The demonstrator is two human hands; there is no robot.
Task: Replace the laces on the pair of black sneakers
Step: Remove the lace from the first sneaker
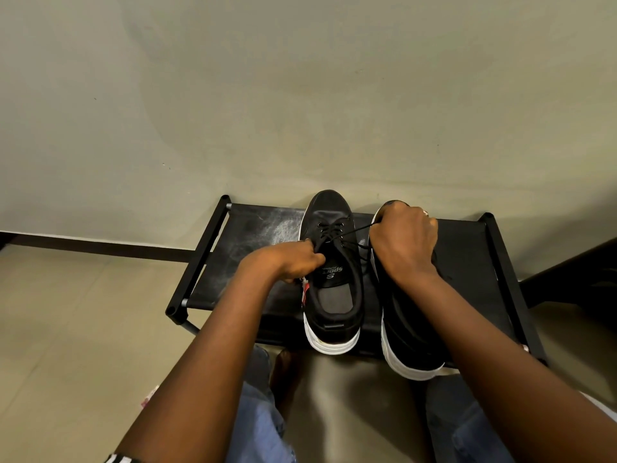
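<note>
Two black sneakers with white soles stand side by side on a low black rack (467, 262), toes toward the wall. The left sneaker (334, 289) has a black lace (354, 232) threaded through its upper eyelets. My left hand (293, 262) grips one end of that lace at the shoe's left side. My right hand (405, 242) grips the other end, pulled taut to the right, and sits over the front of the right sneaker (407, 339), hiding its eyelets. A small red and white tag (304, 292) hangs by the left sneaker.
The rack stands against a pale wall (300, 95) on a tiled floor (66, 329). My knees in blue jeans (260, 416) sit just below the rack's front edge. A dark piece of furniture (581, 272) stands at the right.
</note>
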